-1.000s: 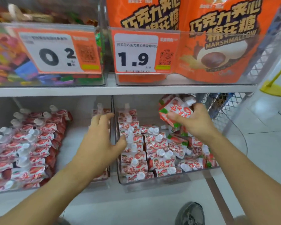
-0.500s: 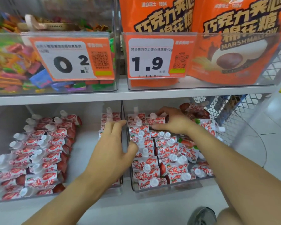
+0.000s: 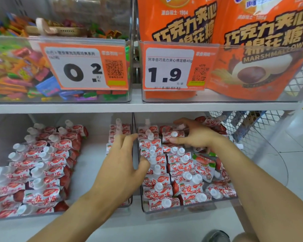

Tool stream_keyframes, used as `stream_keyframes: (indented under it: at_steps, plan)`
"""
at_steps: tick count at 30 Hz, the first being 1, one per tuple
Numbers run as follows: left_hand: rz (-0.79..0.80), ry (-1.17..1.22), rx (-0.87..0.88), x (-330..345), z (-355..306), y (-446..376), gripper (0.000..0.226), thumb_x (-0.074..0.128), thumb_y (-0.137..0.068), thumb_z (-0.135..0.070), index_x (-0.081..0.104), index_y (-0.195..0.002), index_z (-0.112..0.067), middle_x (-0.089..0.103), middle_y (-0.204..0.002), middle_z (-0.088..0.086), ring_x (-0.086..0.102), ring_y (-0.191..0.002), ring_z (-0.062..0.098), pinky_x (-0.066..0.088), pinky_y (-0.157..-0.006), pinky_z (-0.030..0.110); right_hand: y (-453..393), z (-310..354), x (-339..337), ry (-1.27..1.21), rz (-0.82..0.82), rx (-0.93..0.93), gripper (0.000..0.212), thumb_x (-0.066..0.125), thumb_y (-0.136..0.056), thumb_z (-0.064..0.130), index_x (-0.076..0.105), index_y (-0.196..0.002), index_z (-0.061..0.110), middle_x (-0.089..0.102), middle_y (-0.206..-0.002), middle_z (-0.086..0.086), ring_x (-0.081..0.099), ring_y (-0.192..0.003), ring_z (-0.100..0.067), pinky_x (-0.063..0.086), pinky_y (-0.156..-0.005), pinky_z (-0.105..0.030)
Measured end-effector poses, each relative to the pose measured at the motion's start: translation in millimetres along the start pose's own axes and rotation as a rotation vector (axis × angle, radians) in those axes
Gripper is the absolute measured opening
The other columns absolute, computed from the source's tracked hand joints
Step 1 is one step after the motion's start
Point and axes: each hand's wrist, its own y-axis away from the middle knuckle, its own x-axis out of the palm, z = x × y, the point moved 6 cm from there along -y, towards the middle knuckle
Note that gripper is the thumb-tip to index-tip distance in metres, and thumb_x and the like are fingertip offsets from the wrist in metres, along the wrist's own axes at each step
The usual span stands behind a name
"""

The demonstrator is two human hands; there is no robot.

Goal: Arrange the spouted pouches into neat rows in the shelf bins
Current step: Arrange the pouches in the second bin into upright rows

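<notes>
Pressing down on strawberry jelly pouches point(image 3: 171, 137) at the back of the right clear bin point(image 3: 182, 209) with right hand point(image 3: 198, 135), fingers spread; left hand point(image 3: 122, 165) flat, bracing the divider. Probably light, soft, slippery; best pinched at stiff spouts.

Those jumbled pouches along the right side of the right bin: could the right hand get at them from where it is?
Probably yes. The right hand already rests on pouches at the back of that open-topped bin, and the jumbled pouches lie just beside its wrist with nothing over them. The shelf above leaves room.
</notes>
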Motion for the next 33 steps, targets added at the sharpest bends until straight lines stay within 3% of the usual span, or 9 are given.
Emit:
stream_keyframes:
  at_steps: [3, 8, 13, 16, 20, 23, 27, 30, 33]
  plan:
    - [-0.011, 0.023, -0.009, -0.4, 0.6, -0.8, 0.064, 0.051, -0.079, -0.041, 0.040, -0.140, -0.026, 0.039, -0.132, -0.009, 0.052, -0.099, 0.011, 0.037, -0.082, 0.019, -1.0, 2.5, -4.3, -0.019, -0.134, -0.027, 0.064, 0.081, -0.077, 0.044, 0.052, -0.131, 0.023, 0.058, -0.114, 0.012, 0.069, -0.091, -0.018, 0.057, -0.079, -0.034]
    - [-0.022, 0.036, -0.004, 0.1, 2.7, -0.8, 0.063, 0.055, -0.080, -0.038, 0.040, -0.140, -0.025, 0.040, -0.131, -0.009, 0.053, -0.110, 0.013, 0.042, -0.088, 0.023, -8.4, 10.4, -2.8, -0.179, -0.290, -0.139, 0.035, 0.081, -0.079, 0.010, 0.061, -0.108, 0.016, 0.072, -0.102, 0.005, 0.069, -0.093, -0.008, 0.057, -0.086, -0.034]
    - [-0.023, 0.034, -0.003, -0.6, 3.2, -1.0, 0.065, 0.051, -0.078, -0.042, 0.040, -0.140, -0.026, 0.040, -0.131, -0.009, 0.053, -0.109, 0.012, 0.040, -0.087, 0.020, -6.7, 4.2, -4.1, -0.158, -0.133, -0.073, 0.042, 0.084, -0.076, 0.008, 0.064, -0.110, 0.022, 0.070, -0.112, 0.010, 0.066, -0.107, -0.008, 0.055, -0.086, -0.024]
    - [-0.024, 0.028, -0.006, 0.2, 4.0, -1.4, 0.063, 0.053, -0.081, -0.039, 0.040, -0.141, -0.025, 0.041, -0.131, -0.009, 0.054, -0.110, 0.013, 0.039, -0.085, 0.020, 7.5, -1.9, -15.1, -0.241, -0.145, -0.043, 0.054, 0.085, -0.076, 0.028, 0.061, -0.124, 0.020, 0.065, -0.122, 0.009, 0.063, -0.112, -0.009, 0.052, -0.094, -0.028]
    - [-0.022, 0.028, -0.013, 0.1, 3.9, -1.6, 0.064, 0.054, -0.080, -0.039, 0.040, -0.141, -0.025, 0.040, -0.133, -0.008, 0.054, -0.111, 0.015, 0.042, -0.088, 0.023, 19.3, -1.1, -19.8, -0.055, -0.149, 0.131, 0.055, 0.075, -0.077, 0.058, 0.067, -0.098, 0.007, 0.075, -0.088, -0.004, 0.074, -0.080, -0.018, 0.059, -0.080, -0.038]
    - [-0.025, 0.024, -0.015, -0.2, 2.7, -2.4, 0.065, 0.052, -0.079, -0.040, 0.040, -0.141, -0.025, 0.040, -0.133, -0.009, 0.054, -0.112, 0.015, 0.042, -0.089, 0.023, 27.8, 1.6, -7.0, -0.151, -0.008, 0.212, 0.052, 0.078, -0.074, 0.056, 0.066, -0.093, 0.009, 0.077, -0.082, -0.009, 0.076, -0.078, -0.022, 0.062, -0.075, -0.038]
    - [-0.035, 0.022, -0.016, -0.4, 1.7, -2.1, 0.063, 0.055, -0.082, -0.038, 0.039, -0.142, -0.025, 0.039, -0.134, -0.008, 0.053, -0.114, 0.015, 0.043, -0.091, 0.025, 27.0, 9.7, 0.4, 0.063, -0.021, 0.189, 0.046, 0.081, -0.065, 0.063, 0.070, -0.085, 0.023, 0.072, -0.084, 0.006, 0.067, -0.081, -0.014, 0.055, -0.078, -0.033]
    - [-0.034, 0.022, -0.014, -0.3, 1.7, -2.1, 0.063, 0.055, -0.083, -0.037, 0.038, -0.142, -0.025, 0.039, -0.134, -0.008, 0.052, -0.115, 0.014, 0.043, -0.091, 0.024, 22.5, 17.3, 10.6, 0.130, -0.003, 0.188, 0.026, 0.080, -0.074, 0.048, 0.073, -0.086, 0.027, 0.072, -0.089, 0.009, 0.066, -0.084, -0.010, 0.053, -0.076, -0.027]
    - [-0.033, 0.020, -0.005, -0.2, 2.6, -1.9, 0.063, 0.056, -0.082, -0.036, 0.040, -0.142, -0.024, 0.040, -0.133, -0.008, 0.053, -0.113, 0.014, 0.040, -0.090, 0.021, 19.6, 29.2, 18.2, 0.231, 0.023, 0.135, 0.022, 0.067, -0.087, 0.033, 0.077, -0.091, 0.014, 0.075, -0.090, -0.008, 0.063, -0.072, -0.013, 0.048, -0.062, -0.023]
